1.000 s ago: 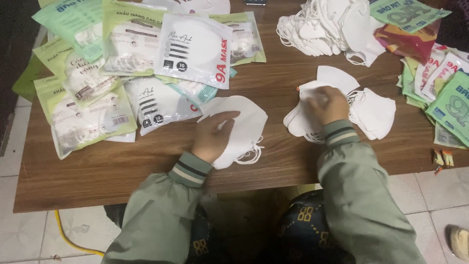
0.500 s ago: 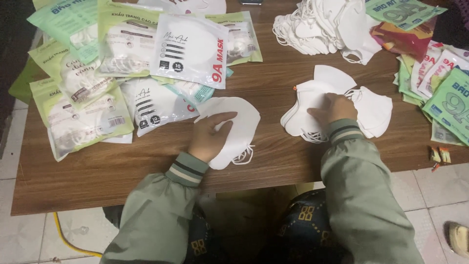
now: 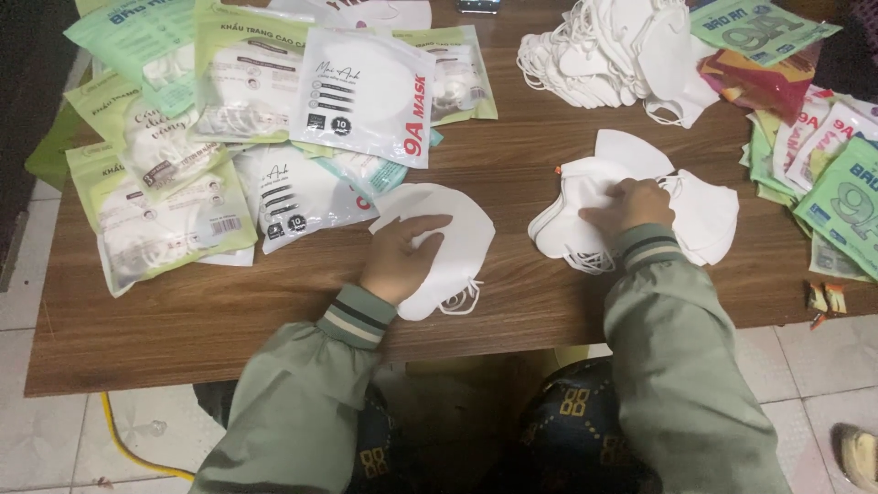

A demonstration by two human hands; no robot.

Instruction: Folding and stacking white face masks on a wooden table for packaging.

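The left hand (image 3: 400, 259) lies palm-down on a small stack of folded white face masks (image 3: 453, 245) near the front edge of the wooden table (image 3: 183, 320), fingers spread flat and pressing rather than gripping; the ear loops of the stack curl out at its lower right. The right hand (image 3: 629, 206) rests on a second, looser pile of white masks (image 3: 576, 220) further right, fingers bent down onto the top mask. Whether they pinch it or only press on it cannot be told from this view. More loose masks (image 3: 709, 215) fan out just beyond that hand, partly hidden by the wrist and the green sleeve cuff.

Well apart, at the far edge, sits a large heap of unpacked white masks (image 3: 613, 55) with tangled loops. To the left, sealed mask packets crowd the table: pale green pouches (image 3: 165, 220) overlapping one another, and a white pouch (image 3: 366, 91) lying on top of them, its lower corner close to the left-hand stack. Another white packet (image 3: 297, 197) lies just beside the left hand's fingertips. On the right edge, flat empty green-and-white wrappers (image 3: 846, 206) are stacked, with a red wrapper (image 3: 759, 82) behind them. A few small scraps (image 3: 823, 297) lie near the table's right front corner
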